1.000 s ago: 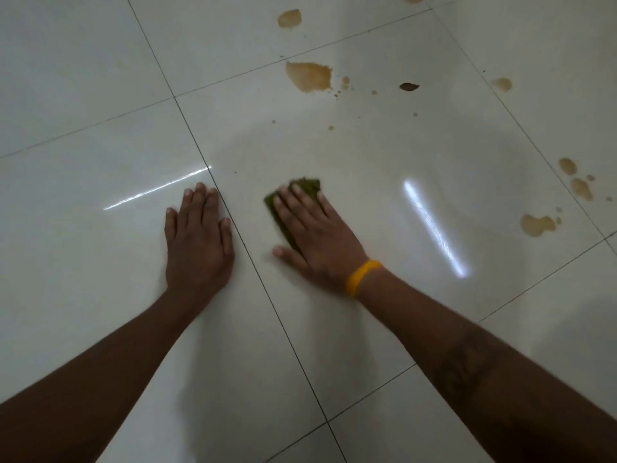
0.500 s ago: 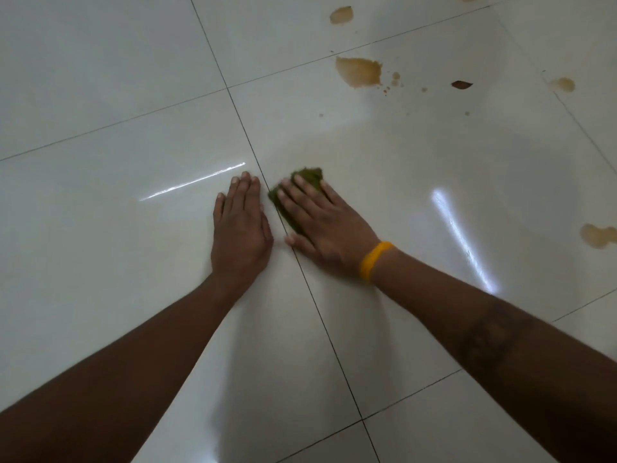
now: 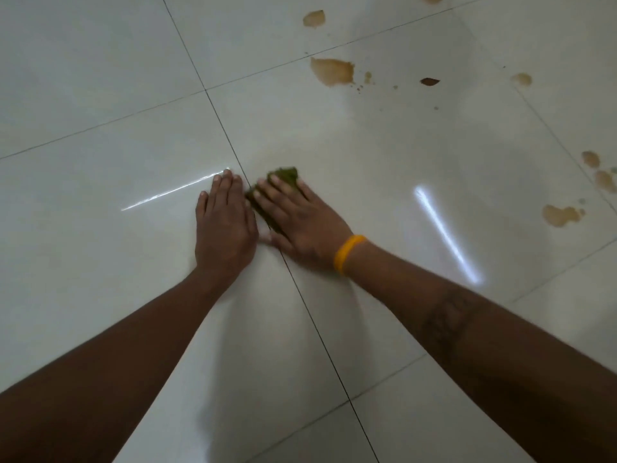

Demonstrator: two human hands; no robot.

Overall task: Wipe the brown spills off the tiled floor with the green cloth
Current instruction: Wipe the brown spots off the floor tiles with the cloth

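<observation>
My right hand (image 3: 300,218), with a yellow wristband, lies flat on the green cloth (image 3: 287,174) and presses it to the white tiled floor (image 3: 100,78); only the cloth's far and left edges show past the fingers. My left hand (image 3: 224,225) rests palm-down on the tile just left of it, fingers together, almost touching the right hand. Brown spills sit farther away: a large one (image 3: 334,71) beyond the cloth, a smaller one (image 3: 314,18) above it, and several at the right, among them one (image 3: 561,215) near the edge.
A small dark brown fleck (image 3: 430,81) lies right of the large spill, with tiny droplets around it. Dark grout lines cross the glossy tiles. Two bright light reflections streak the floor left and right of my hands.
My right hand has slid the cloth leftward to the grout line, closing the gap to my left hand. The camera view has shifted, so the spills sit differently in frame.
</observation>
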